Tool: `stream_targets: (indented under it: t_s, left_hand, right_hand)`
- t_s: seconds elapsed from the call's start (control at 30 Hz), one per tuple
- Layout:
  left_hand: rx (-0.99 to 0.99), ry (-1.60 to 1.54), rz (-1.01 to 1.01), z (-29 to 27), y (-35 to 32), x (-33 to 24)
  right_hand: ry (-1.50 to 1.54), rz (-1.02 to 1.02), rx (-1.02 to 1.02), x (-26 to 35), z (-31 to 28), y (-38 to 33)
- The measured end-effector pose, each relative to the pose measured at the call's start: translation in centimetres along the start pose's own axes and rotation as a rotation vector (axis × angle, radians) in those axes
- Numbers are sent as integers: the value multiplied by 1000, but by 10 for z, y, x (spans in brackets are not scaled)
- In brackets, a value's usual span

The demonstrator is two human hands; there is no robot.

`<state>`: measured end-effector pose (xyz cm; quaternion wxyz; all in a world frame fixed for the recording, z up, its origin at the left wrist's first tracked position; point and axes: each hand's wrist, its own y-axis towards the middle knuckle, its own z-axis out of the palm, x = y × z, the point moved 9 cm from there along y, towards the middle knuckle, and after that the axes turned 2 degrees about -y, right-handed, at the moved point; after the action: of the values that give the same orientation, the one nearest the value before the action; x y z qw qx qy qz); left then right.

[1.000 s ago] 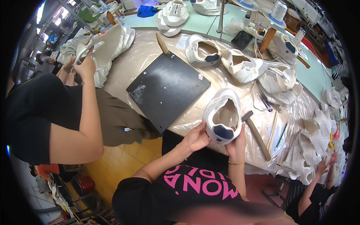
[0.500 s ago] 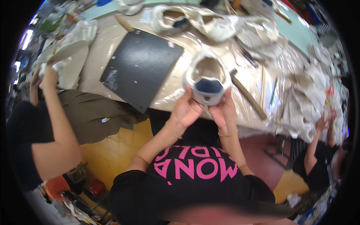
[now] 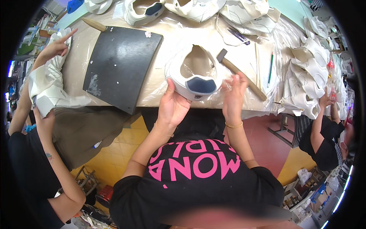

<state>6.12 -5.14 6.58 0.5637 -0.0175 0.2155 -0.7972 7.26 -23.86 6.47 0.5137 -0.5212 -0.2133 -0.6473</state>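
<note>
A white shoe upper (image 3: 201,86) with a dark blue heel lining is held just above the near edge of the table, its opening facing up. My left hand (image 3: 173,104) grips its heel end from the lower left, thumb against the side. My right hand (image 3: 234,95) is raised at the right of the upper, a small gap away, with fingers stretched up and slightly blurred; nothing shows in it. Beside its fingertips lies a hammer (image 3: 254,89) with a wooden handle, flat on the plastic-covered table (image 3: 183,36).
To the left lies a black board (image 3: 122,63) near a pointed wooden handle (image 3: 93,24). More white uppers (image 3: 196,10) line the back. A pile of uppers (image 3: 309,72) stands right, past a green pencil (image 3: 270,70). Co-workers' hands (image 3: 45,122) are at work on both sides.
My right hand has let go of the upper and moved slightly right; my left hand alone holds it now. The whole view has shifted. The left co-worker now stretches one hand across the table.
</note>
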Motion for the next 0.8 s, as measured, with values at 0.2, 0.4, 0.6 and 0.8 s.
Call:
stream_targets:
  t_s: [0.2, 0.4, 0.6, 0.8]
  left_hand:
    - [25, 158, 9, 5, 0, 11]
    - [33, 146, 39, 5, -1, 2]
    - [-11, 163, 58, -1, -3, 2]
    - [-103, 129, 60, -15, -4, 3]
  right_hand:
    - [-938, -646, 477, 75, 73, -38]
    - [-982, -538, 556, 57, 92, -34]
    - [-898, -524, 575, 49, 87, -35]
    - [-825, -554, 624, 47, 89, -36]
